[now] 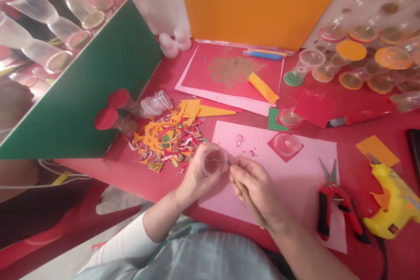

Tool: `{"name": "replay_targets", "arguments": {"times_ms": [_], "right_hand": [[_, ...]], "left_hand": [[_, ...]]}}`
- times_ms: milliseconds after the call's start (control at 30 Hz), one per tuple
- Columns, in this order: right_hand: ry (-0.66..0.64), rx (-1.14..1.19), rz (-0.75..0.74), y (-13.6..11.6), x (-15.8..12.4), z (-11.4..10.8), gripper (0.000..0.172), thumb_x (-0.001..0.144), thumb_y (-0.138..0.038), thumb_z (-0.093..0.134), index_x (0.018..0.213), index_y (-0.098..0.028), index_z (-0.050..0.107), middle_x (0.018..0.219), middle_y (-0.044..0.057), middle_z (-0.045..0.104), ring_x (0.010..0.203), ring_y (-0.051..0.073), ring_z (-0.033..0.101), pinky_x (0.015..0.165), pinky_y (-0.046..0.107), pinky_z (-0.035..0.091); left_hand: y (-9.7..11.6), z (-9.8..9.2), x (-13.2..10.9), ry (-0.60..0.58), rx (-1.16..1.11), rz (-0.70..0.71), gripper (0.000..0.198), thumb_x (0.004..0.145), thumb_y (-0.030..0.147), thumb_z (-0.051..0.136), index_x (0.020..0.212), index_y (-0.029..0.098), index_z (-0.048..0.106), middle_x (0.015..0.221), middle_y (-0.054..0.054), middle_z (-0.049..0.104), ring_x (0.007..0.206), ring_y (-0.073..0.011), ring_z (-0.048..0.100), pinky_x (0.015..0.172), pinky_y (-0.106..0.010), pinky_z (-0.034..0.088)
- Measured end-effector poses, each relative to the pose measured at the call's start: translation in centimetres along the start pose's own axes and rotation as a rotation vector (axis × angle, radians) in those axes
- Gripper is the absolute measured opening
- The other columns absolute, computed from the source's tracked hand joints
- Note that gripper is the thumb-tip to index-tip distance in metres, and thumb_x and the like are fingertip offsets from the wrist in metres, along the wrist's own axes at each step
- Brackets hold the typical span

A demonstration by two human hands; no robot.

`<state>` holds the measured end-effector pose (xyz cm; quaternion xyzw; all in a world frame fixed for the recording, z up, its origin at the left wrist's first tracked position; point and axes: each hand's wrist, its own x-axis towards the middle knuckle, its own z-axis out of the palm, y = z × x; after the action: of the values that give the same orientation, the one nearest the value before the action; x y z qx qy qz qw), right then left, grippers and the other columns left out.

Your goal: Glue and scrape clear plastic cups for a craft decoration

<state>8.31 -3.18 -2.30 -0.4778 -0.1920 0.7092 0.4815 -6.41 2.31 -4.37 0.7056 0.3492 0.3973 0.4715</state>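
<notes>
My left hand (198,173) is wrapped round a small clear plastic cup (214,161), its round mouth facing up toward me. In my right hand (254,183) is a thin brownish stick-like tool (252,206), pinched between thumb and fingers, with its tip at the cup's right rim. Both hands are over the near left part of a pink sheet (295,183). Small red scraps (252,152) lie on the sheet beyond them, and a clear round lid (287,144) rests on a red square at its far edge.
Orange and red paper shreds (164,135) are heaped left of the sheet. Red-handled shears (334,201) and a yellow glue gun (392,201) lie at the right. A green panel (88,92) stands at the left, and plastic cup pieces (364,52) crowd the back right.
</notes>
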Motion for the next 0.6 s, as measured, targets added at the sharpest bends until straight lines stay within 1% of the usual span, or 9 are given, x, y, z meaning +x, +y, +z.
{"name": "replay_targets", "arguments": {"times_ms": [133, 300, 433, 600], "right_hand": [[0.017, -0.019, 0.002, 0.1, 0.0, 0.17, 0.031, 0.078, -0.044, 0.07, 0.067, -0.021, 0.054, 0.053, -0.008, 0.05, 0.038, 0.006, 0.039, 0.034, 0.018, 0.03], [-0.002, -0.02, 0.001, 0.11, 0.07, 0.23, 0.033, 0.079, -0.046, 0.07, 0.067, -0.021, 0.052, 0.047, -0.009, 0.048, 0.035, 0.006, 0.036, 0.032, 0.018, 0.026], [-0.016, -0.017, 0.0, 0.01, 0.1, 0.17, 0.035, 0.078, -0.048, 0.071, 0.066, -0.021, 0.052, 0.046, -0.009, 0.047, 0.034, 0.005, 0.035, 0.031, 0.018, 0.025], [-0.016, -0.025, 0.002, 0.01, 0.1, 0.12, 0.036, 0.078, -0.049, 0.07, 0.065, -0.021, 0.051, 0.049, -0.009, 0.048, 0.035, 0.005, 0.036, 0.031, 0.018, 0.026]], "left_hand": [[-0.18, 0.07, -0.17, 0.015, 0.038, -0.016, 0.025, 0.088, 0.018, 0.064, 0.108, 0.024, 0.05, 0.097, -0.002, 0.062, 0.077, -0.0121, 0.065, 0.068, -0.026, 0.055], [-0.51, 0.17, -0.35, 0.012, 0.009, 0.029, 0.028, 0.09, 0.018, 0.063, 0.112, 0.025, 0.049, 0.089, 0.001, 0.063, 0.072, -0.0117, 0.064, 0.069, -0.026, 0.054], [-0.36, 0.13, -0.34, 0.001, -0.002, 0.028, 0.025, 0.09, 0.018, 0.063, 0.111, 0.025, 0.05, 0.095, -0.001, 0.062, 0.077, -0.0124, 0.065, 0.07, -0.026, 0.054], [-0.4, 0.1, -0.47, -0.009, -0.001, 0.007, 0.025, 0.09, 0.019, 0.063, 0.111, 0.025, 0.05, 0.097, -0.001, 0.06, 0.077, -0.0113, 0.063, 0.067, -0.023, 0.054]]}}
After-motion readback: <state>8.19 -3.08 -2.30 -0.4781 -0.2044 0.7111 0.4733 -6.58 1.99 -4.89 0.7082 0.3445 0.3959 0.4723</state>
